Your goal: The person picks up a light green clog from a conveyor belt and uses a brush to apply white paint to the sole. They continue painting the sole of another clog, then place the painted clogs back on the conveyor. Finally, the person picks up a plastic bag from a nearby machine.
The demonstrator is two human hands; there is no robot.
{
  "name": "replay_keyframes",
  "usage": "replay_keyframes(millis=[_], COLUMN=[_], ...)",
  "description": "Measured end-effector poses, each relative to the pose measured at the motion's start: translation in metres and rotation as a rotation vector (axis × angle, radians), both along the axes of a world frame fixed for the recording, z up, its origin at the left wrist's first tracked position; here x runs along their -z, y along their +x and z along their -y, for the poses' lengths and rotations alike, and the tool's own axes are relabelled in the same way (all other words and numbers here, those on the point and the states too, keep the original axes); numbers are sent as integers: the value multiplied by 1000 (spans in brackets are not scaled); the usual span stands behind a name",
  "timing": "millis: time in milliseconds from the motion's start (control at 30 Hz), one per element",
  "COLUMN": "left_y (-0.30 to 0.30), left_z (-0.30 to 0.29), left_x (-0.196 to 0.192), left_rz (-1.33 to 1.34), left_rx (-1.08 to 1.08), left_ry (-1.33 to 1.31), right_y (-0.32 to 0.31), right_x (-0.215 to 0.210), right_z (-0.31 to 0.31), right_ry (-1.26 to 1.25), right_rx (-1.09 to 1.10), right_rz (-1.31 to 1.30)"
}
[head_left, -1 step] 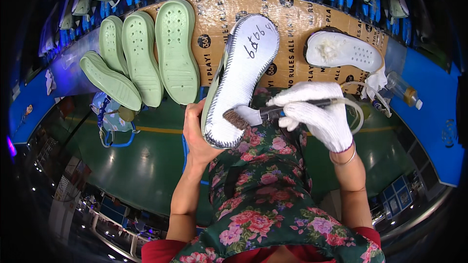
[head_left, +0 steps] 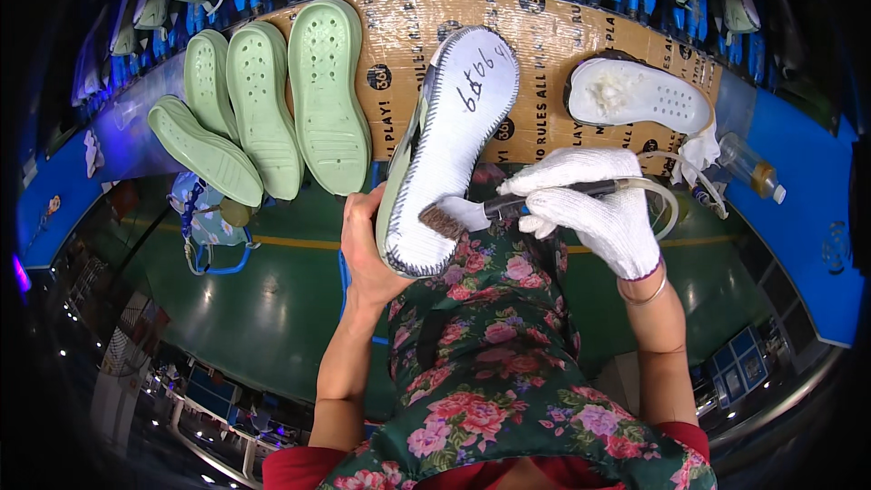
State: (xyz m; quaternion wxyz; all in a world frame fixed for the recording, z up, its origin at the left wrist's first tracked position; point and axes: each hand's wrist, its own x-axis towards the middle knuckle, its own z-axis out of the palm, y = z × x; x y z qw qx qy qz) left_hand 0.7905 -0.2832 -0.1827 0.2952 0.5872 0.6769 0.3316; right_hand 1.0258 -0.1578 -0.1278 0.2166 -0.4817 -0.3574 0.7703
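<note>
White-gloved, the right hand (head_left: 594, 209) I watch grips a brush (head_left: 466, 214); the bare left hand (head_left: 367, 254) clasps a shoe (head_left: 454, 145), its near end slightly farther right than before.

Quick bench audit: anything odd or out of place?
The clear bottle at right appears to lie on its side rather than stand. A ragged whitish clump covers part of the otherwise clean-looking white sole-shaped piece. Also, only the right hand is gloved; the left hand is bare.

Open cardboard (head_left: 549, 82) right of the held shoe (head_left: 449, 150)
Green soles (head_left: 328, 100) block the left; bottle (head_left: 748, 168) and second shoe (head_left: 646, 102), the right.
</note>
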Motion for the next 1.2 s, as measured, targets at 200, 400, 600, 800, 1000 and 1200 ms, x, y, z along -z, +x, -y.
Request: replay_keyframes(millis=[200, 400, 600, 800, 1000, 1200], left_y=[3, 9, 6, 5, 4, 4], left_z=[3, 4, 7, 6, 8, 11], left_x=[1, 2, 1, 1, 0, 0], left_rz=[17, -3, -9, 77, 106, -84], left_rx=[-45, -18, -34, -64, -107, -81], left_ry=[-43, -45, -45, -76, -139, -66], right_y=[6, 4, 19, 10, 7, 25], right_x=[-3, -32, -29, -10, -33, -39], right_z=[-9, 43, 12, 4, 43, 31], right_ry=[1054, 1008, 272, 834, 1057, 1082], right_rx=[-262, -442, -141, -232, -589, -626], right_rz=[368, 168, -183, 190, 133, -35])
